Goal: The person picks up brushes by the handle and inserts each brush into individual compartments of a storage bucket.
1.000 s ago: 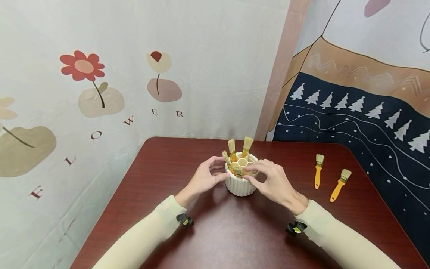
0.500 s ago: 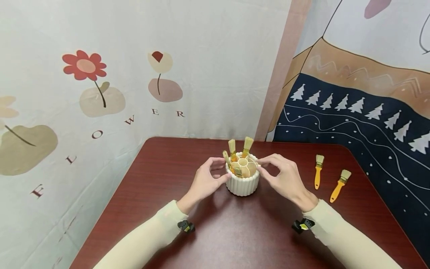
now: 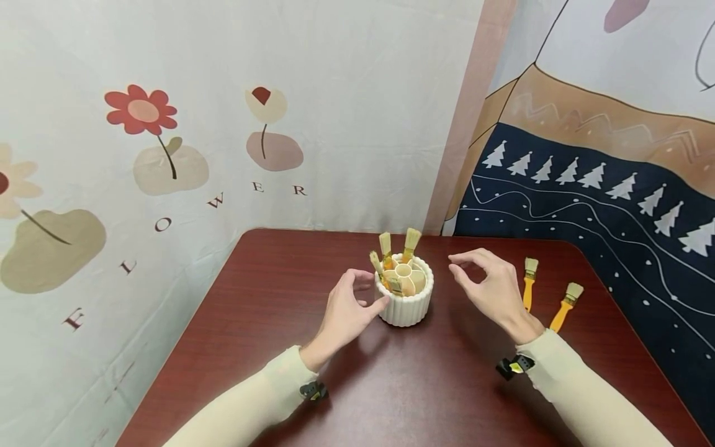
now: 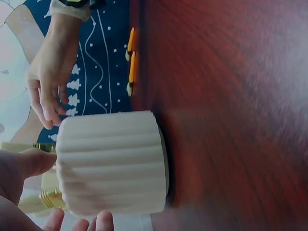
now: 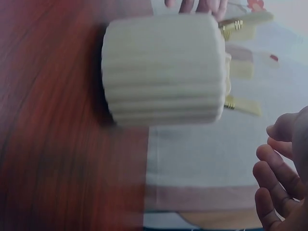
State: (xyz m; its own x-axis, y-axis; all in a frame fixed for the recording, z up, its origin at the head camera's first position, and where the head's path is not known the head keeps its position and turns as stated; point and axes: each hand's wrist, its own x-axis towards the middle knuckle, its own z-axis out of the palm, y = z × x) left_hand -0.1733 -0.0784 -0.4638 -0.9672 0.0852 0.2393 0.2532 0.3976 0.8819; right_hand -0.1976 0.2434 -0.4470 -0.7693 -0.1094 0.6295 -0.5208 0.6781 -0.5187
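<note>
Standing in white pot (image 3: 406, 310): 4 brushes (image 3: 411, 241).

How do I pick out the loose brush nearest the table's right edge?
On the dark red table, look right of the white ribbed pot, past the right hand. The yellow-handled brush you want slants more and lies nearer the person than the other loose brush.

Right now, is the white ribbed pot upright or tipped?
Upright: the pot sits base-down on the table, brushes poking up out of its top.
</note>
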